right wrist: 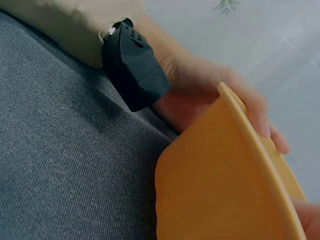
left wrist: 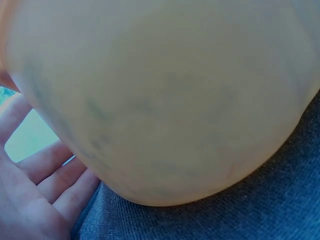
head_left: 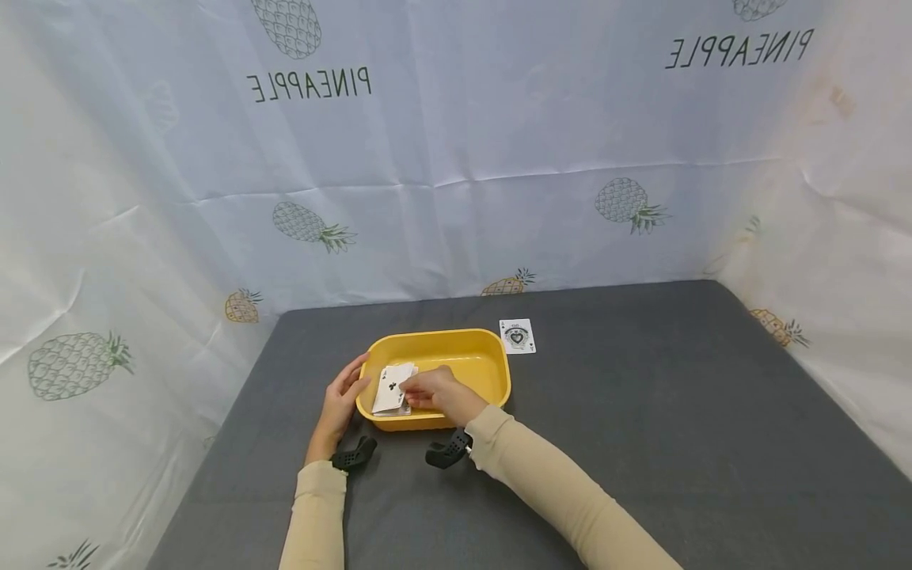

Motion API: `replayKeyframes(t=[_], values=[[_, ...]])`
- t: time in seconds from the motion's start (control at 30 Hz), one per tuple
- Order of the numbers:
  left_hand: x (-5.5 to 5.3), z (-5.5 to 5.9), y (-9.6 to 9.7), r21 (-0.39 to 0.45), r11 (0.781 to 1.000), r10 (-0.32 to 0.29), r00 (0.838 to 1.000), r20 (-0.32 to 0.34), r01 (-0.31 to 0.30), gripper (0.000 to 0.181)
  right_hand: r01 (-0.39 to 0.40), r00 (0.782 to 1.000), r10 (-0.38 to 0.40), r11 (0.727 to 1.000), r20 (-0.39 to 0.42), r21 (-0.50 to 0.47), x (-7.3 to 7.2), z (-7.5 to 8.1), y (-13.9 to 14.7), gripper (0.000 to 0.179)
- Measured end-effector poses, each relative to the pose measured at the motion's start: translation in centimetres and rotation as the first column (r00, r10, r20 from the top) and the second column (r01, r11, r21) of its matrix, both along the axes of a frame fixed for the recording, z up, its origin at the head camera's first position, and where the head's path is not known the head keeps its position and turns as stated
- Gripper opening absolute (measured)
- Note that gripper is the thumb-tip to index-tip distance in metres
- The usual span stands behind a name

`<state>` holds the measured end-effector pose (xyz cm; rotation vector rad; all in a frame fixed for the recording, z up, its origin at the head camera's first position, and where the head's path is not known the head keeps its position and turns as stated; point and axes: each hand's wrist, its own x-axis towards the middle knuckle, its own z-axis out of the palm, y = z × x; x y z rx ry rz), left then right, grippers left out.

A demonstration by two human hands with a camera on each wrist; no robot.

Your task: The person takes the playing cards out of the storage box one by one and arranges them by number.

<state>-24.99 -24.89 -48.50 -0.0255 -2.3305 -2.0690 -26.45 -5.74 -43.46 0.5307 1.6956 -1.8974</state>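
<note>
A yellow plastic tray (head_left: 470, 370) stands on the grey cloth. My left hand (head_left: 343, 401) holds its left end, with the thumb over the rim and the fingers along the outer wall, as the left wrist view shows. Inside, at the left, lies a small pile of playing cards (head_left: 390, 412) with an ace of clubs (head_left: 389, 387) face up on top. My right hand (head_left: 445, 393) reaches over the near rim and pinches the right edge of that ace. Its fingertips partly cover the card. In the right wrist view the tray wall (right wrist: 215, 175) hides the cards.
An ornate ace (head_left: 517, 336) lies face up on the grey cloth (head_left: 641, 412), just past the tray's far right corner. Black wrist cameras (head_left: 447, 450) sit on both wrists near the tray's front. A pineapple-print curtain (head_left: 456, 222) hangs behind and at the sides.
</note>
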Motion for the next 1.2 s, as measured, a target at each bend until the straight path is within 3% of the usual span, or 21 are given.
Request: replayKeyframes(t=[0.47, 0.9, 1.2], values=[[0.2, 0.1, 0.1, 0.023, 1.0, -0.017, 1.0, -0.017, 0.017, 0.049, 0.008, 0.999, -0.005, 0.994, -0.032, 0.106, 0.0, 0.2, 0.5, 0.028], [0.3, 0.1, 0.0, -0.004, 1.0, -0.012, 1.0, -0.015, 0.012, 0.048, -0.019, 0.999, 0.022, 0.996, -0.036, 0.089, -0.2, 0.8, 2.0, 0.023], [0.3, 0.1, 0.1, -0.021, 1.0, -0.003, 1.0, -0.018, 0.003, 0.048, -0.041, 0.997, 0.04, 0.999, -0.064, -0.018, 0.0, 1.5, 3.4, 0.021]])
